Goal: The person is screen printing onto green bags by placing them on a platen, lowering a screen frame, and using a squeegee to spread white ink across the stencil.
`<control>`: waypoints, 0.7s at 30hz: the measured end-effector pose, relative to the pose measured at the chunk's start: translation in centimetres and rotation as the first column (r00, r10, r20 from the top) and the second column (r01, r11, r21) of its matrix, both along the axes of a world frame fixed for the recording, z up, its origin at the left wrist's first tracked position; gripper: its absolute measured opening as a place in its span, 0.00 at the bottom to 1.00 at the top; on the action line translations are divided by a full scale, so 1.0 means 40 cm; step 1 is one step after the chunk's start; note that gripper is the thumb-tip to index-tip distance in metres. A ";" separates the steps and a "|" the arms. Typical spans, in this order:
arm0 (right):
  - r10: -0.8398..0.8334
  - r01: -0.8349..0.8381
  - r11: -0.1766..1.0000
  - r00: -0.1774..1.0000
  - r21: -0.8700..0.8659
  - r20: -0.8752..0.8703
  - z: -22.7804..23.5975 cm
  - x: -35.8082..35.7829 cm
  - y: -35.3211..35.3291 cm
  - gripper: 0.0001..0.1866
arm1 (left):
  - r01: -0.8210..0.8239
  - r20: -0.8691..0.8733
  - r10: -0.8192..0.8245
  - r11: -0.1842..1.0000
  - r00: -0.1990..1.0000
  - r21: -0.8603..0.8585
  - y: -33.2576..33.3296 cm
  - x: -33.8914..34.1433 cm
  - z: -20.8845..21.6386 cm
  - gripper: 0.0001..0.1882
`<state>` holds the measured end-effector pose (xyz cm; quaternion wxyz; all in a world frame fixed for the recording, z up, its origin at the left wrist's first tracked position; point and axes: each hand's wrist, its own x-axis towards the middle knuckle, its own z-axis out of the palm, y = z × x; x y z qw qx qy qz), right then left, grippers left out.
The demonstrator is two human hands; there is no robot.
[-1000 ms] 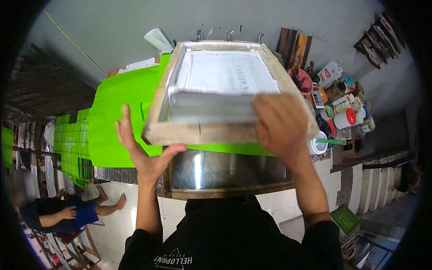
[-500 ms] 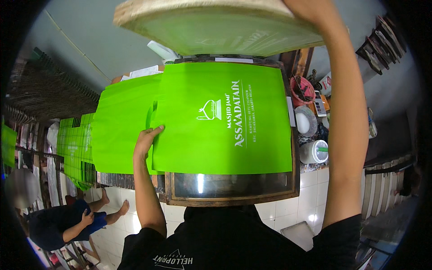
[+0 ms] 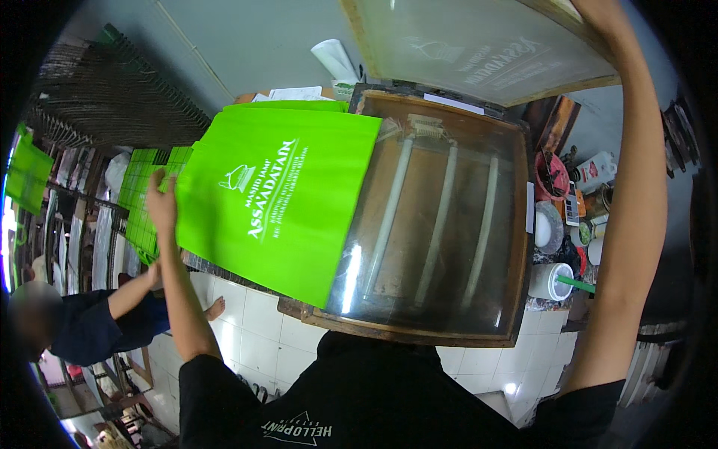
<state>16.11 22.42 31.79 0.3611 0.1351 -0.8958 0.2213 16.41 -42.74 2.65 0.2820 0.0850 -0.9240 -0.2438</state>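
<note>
At the left edge of a bright green flat bag [image 3: 314, 187] with white printing, my left hand [image 3: 161, 200] has its fingers closed on the bag's edge. Most of this bag lies over other green pieces [image 3: 292, 105], while its right side overlaps a wood-framed glass table [image 3: 449, 224]. Pale tubes show beneath the glass. High on the right, my right hand [image 3: 602, 16] grips the wooden frame of a printing screen [image 3: 479, 56], which is tilted up above the table's far side. Its fingers are partly cut off by the picture's edge.
A white tub [image 3: 548, 282] with a green-handled tool, a pink bowl [image 3: 552, 178] and a phone-like device [image 3: 572, 209] crowd the right side. On the left stands a wire rack [image 3: 134, 90] with green bags [image 3: 146, 198]. Another person [image 3: 97, 318] reaches toward them.
My left hand has drawn the printed bag leftward, uncovering most of the glass. My right hand and the screen now appear farther right, with the screen tilted. The other person has raised an arm.
</note>
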 end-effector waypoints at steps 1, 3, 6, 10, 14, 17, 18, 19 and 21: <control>0.041 -0.041 0.999 0.999 -0.016 0.001 -0.003 -0.003 -0.002 0.15 | 0.071 0.034 -0.070 0.997 0.997 -0.025 0.070 0.034 -0.031 0.22; 0.020 -0.020 1.000 1.000 -0.010 0.012 -0.003 -0.017 0.007 0.15 | 0.371 0.160 -0.357 0.926 0.920 -0.069 0.237 0.126 -0.130 0.24; 0.007 -0.006 0.999 1.000 -0.042 0.027 -0.005 -0.023 0.003 0.16 | 0.811 0.547 -0.606 0.502 0.577 -0.300 0.392 0.262 -0.210 0.35; -0.016 0.016 1.000 1.000 -0.005 0.022 0.004 -0.012 -0.005 0.16 | 0.888 0.764 -0.456 0.287 0.457 -0.360 0.429 0.317 -0.291 0.35; -0.075 0.075 0.997 0.997 0.037 0.000 0.008 0.012 -0.029 0.17 | 0.942 0.574 -0.749 0.303 0.330 -0.146 0.370 0.317 -0.366 0.27; -0.085 0.085 0.995 0.996 0.054 -0.003 0.009 0.015 -0.015 0.17 | 0.518 0.415 -0.654 0.756 0.633 0.401 0.387 0.299 -0.325 0.14; -0.085 0.085 0.995 0.996 0.053 0.000 0.005 0.014 -0.007 0.17 | 0.192 0.432 -0.527 0.768 0.732 0.611 0.386 0.295 -0.306 0.12; -0.081 0.080 0.995 0.997 0.055 0.001 -0.001 0.008 -0.005 0.17 | 0.130 0.345 -0.511 0.684 0.787 0.718 0.376 0.273 -0.279 0.08; -0.079 0.079 0.994 0.997 0.074 -0.006 0.012 0.019 -0.019 0.17 | 0.089 0.128 -0.465 0.418 0.876 0.904 0.335 0.226 -0.236 0.05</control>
